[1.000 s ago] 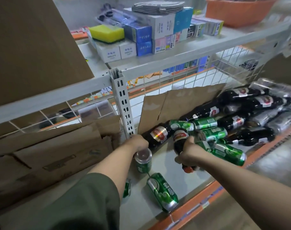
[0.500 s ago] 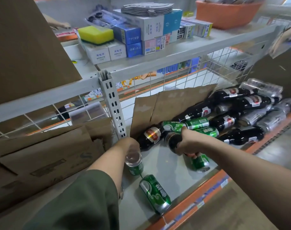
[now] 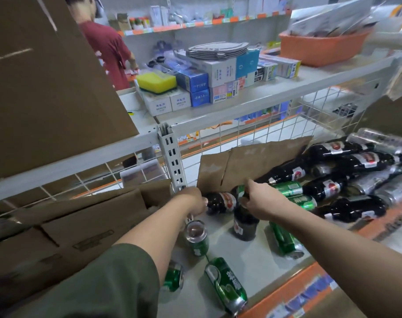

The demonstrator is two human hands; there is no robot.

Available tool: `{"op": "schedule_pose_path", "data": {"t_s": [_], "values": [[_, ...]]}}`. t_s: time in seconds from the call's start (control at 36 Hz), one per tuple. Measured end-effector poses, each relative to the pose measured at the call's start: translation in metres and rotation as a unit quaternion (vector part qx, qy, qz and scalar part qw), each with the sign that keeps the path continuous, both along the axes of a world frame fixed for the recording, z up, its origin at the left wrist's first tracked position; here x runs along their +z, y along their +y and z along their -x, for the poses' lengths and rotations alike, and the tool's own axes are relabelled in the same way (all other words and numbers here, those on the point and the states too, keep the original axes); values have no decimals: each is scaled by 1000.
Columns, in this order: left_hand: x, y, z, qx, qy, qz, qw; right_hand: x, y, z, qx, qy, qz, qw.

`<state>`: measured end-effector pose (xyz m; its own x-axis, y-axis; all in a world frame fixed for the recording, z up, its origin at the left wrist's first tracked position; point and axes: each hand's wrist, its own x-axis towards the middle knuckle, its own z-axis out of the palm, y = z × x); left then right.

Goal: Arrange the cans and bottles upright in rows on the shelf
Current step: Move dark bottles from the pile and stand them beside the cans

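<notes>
My right hand (image 3: 258, 201) grips the top of a dark bottle (image 3: 244, 224) that stands upright on the grey shelf (image 3: 252, 267). My left hand (image 3: 193, 200) is curled against the butt end of a dark bottle lying on its side (image 3: 221, 201); whether it grips that bottle is unclear. Just below the left hand an upright green can (image 3: 196, 238) stands free. Green cans lie on their sides at the front (image 3: 225, 286), on the right (image 3: 285, 241) and under my left arm (image 3: 172, 280). A pile of lying bottles and cans (image 3: 333, 187) fills the shelf's right part.
Flattened cardboard (image 3: 252, 164) leans on the wire back grid. Cardboard boxes (image 3: 69, 226) crowd the left, beside a white slotted post (image 3: 172, 157). An orange rail (image 3: 298, 288) edges the shelf front. The shelf above holds small boxes (image 3: 218, 72). A person in red (image 3: 108, 49) stands behind.
My right hand has set the dark bottle upright on the shelf. My left hand has come off the upright can's top and moved up to the lying bottle. The view has tilted upward.
</notes>
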<state>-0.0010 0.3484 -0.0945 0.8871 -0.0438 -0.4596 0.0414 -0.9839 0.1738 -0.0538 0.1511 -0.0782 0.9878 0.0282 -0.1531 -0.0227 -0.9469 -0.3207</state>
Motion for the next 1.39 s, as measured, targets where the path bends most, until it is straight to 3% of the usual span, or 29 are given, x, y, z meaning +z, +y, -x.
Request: {"op": "schedule_pose_path", "data": {"t_s": [0.19,0.36,0.61,0.86,1.11,1.39], "values": [[29,-14,-1,37,-26,72,996,8,-4,2,2,-26,11,1000],[81,-10,8,10,-63,94,994,65,2,1,29,-47,20,998],[205,35,62,-8,-156,50,986,181,49,29,98,-176,12,979],[264,130,156,52,-177,-4,983,234,150,89,170,-176,-2,970],[263,251,290,115,-186,-12,976,224,272,181,213,-169,-69,960],[197,354,405,144,-90,-7,985,177,397,274,265,-77,-43,960]]}}
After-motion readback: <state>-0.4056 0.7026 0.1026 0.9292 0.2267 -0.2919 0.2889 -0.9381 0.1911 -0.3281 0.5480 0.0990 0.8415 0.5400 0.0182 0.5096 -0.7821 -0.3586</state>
